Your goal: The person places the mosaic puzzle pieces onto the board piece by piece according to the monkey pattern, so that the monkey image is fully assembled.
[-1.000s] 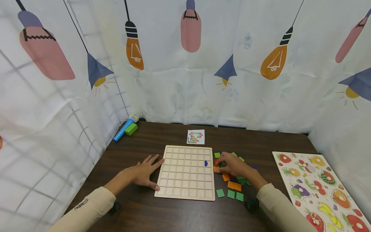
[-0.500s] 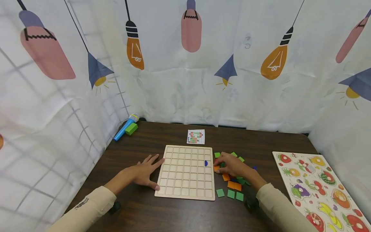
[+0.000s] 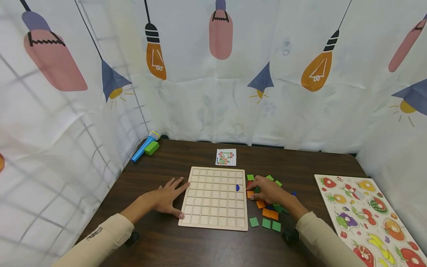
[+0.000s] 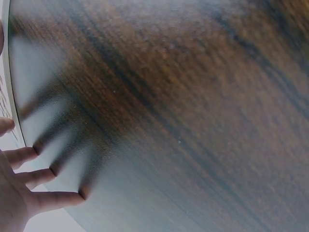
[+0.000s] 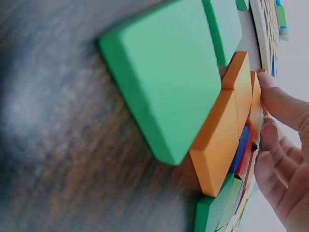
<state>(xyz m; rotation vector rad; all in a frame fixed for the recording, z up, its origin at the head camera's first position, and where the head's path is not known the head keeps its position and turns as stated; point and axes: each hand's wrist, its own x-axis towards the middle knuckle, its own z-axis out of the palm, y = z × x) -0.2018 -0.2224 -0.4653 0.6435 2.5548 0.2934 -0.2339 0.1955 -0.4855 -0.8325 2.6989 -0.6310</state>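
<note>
A square wooden grid board (image 3: 213, 228) lies mid-table with one blue half-round piece (image 3: 237, 187) in a cell near its right side. My left hand (image 3: 165, 199) rests spread on the table, thumb and index fingertip at the board's left edge; its straight fingers (image 4: 58, 200) also show in the left wrist view. Just right of the board, my right hand (image 3: 268, 190) pinches an orange tile (image 3: 250, 194) between thumb and fingers, low over a pile of tiles. In the right wrist view the thumb (image 5: 285, 104) meets an orange edge; the other fingers partly hide what lies behind.
Green square tiles (image 3: 266, 223) and more orange tiles (image 3: 270, 213) lie around the right hand. A small pattern card (image 3: 225, 157) sits beyond the board. At the back left are a blue toy microphone (image 3: 145, 145) and a green block (image 3: 151, 148). A fruit-picture board (image 3: 363, 215) occupies the right.
</note>
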